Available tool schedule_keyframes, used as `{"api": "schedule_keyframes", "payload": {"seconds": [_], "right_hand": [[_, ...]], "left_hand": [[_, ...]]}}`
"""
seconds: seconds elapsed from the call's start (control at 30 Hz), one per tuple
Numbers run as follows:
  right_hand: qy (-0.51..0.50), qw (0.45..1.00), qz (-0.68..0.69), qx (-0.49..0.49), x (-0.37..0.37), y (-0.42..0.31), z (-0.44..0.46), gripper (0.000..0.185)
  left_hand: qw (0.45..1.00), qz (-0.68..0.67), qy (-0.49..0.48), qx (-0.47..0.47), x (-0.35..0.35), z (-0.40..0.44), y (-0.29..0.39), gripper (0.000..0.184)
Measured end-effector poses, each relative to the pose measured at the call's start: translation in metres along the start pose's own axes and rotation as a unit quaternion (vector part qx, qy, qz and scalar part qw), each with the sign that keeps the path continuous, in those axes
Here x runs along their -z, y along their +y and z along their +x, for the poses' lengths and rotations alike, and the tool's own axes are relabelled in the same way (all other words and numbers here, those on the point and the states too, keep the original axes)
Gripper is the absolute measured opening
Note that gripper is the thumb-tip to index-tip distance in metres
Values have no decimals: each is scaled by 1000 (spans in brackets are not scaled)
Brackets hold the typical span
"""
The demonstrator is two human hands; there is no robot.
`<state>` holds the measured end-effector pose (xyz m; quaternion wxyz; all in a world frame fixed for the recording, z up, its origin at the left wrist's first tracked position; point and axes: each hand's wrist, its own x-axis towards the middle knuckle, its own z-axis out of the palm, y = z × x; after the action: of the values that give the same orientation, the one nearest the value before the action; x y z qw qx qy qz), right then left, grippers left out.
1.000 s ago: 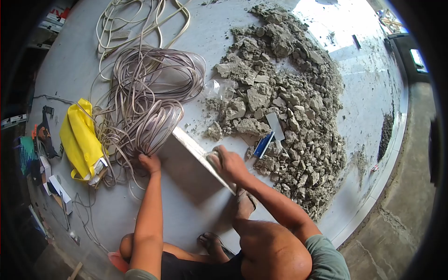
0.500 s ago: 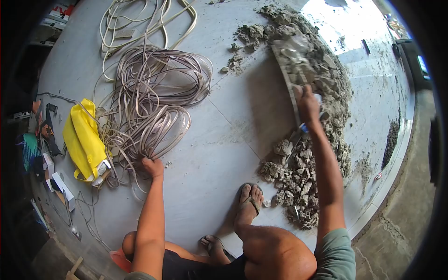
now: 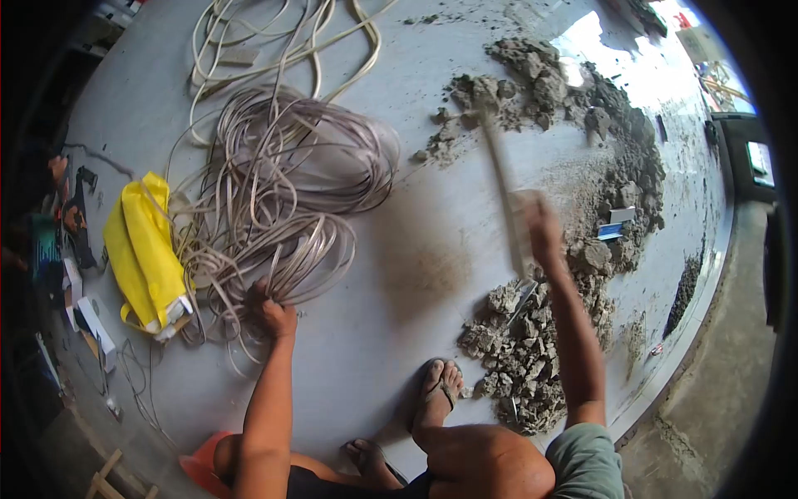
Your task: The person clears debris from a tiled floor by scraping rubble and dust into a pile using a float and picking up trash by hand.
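My left hand [image 3: 274,318] is closed on the lower end of a tangled coil of pale, clear-jacketed cable [image 3: 287,166] lying on the floor. My right hand [image 3: 544,233] grips a long, narrow, straight-edged scraper [image 3: 503,191], whose exact kind I cannot make out because it is blurred. The scraper is seen nearly edge-on, over a dusty stretch of tile. Beyond and beside it lie clods of grey, crumbly rubble [image 3: 532,353]. More dark rubble [image 3: 636,166] curves along the right.
A yellow bag [image 3: 145,254] stands left of the coil, near white boxes [image 3: 98,333]. A blue-and-white packet [image 3: 611,230] lies among the rubble. My sandalled foot [image 3: 440,387] is beside the near heap. The tiled floor drops at an edge [image 3: 665,366] on the right.
My right hand and the scraper have moved slightly down and off the rubble band, baring a dusty strip of tile and the blue-and-white packet. My left hand stays on the cable.
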<state>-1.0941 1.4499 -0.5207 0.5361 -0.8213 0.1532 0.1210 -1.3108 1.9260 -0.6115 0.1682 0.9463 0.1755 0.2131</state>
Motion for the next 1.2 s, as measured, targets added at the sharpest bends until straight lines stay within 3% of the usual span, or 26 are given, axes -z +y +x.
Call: {"api": "schedule_keyframes", "payload": {"seconds": [0.03,0.07,0.1,0.2,0.33,0.37,0.4,0.43,0.5,0.53,0.57,0.63,0.67,0.7,0.77,0.87,0.9,1.0,1.03,1.07,1.1,1.13,1.2], "right_hand": [[-13,980,-170,100,-40,-24,-20,29],[-17,972,-202,122,-72,-19,-19,27],[-25,974,-179,138,-96,-30,-19,30],[3,968,-170,185,-125,-50,14,34],[86,940,-203,259,-112,-60,127,33],[150,907,-279,278,-98,-59,155,30],[163,909,-308,230,-77,-57,181,25],[140,795,-468,361,-34,-14,230,21],[165,838,-456,252,38,-20,236,21],[169,853,-441,222,63,-21,236,22],[177,865,-425,201,84,-17,238,22],[194,883,-394,166,104,-13,239,24],[201,890,-380,156,108,-12,236,25],[206,896,-363,154,104,-14,224,26],[193,911,-320,174,90,-18,180,28],[113,946,-242,183,44,-17,55,33],[73,959,-227,156,30,-15,4,34],[-58,971,-233,19,-23,-18,-136,40],[-111,965,-235,-19,-42,-14,-168,41],[-159,958,-234,-44,-57,-8,-191,43],[-187,972,-145,3,-54,1,-215,43],[-199,964,-179,-2,-52,14,-237,43],[-185,967,-178,-8,-38,28,-273,44]], "left_hand": [[1000,1,-4,-10,2,4,4,25],[1000,4,-8,-19,5,4,7,27],[1000,6,-29,-3,2,-3,-3,35],[999,36,-19,-19,1,-2,0,34],[996,66,-62,-16,6,2,1,26],[998,40,-52,2,-2,-8,-4,26],[999,16,-39,20,-18,-25,-14,26],[995,45,-75,39,-10,-18,-8,27],[989,24,-100,109,-5,-13,-4,23],[988,113,-80,68,-11,-25,-18,26],[982,120,-112,95,9,-5,12,26],[998,30,-57,23,9,-1,13,32],[997,58,-56,-4,13,6,15,36],[997,50,-54,-34,15,11,16,37],[997,31,-64,-4,13,14,10,39],[994,55,-95,1,4,-1,2,33],[986,149,-73,9,-6,-12,-6,25],[988,46,-113,96,-58,-67,-79,32],[991,81,-87,54,-32,-37,-49,37],[992,42,-90,76,-23,-26,-35,45],[992,9,-94,81,-45,-44,-73,48],[978,45,-137,150,-48,-50,-83,44],[992,116,-34,-37,-7,-13,-12,43]]}}
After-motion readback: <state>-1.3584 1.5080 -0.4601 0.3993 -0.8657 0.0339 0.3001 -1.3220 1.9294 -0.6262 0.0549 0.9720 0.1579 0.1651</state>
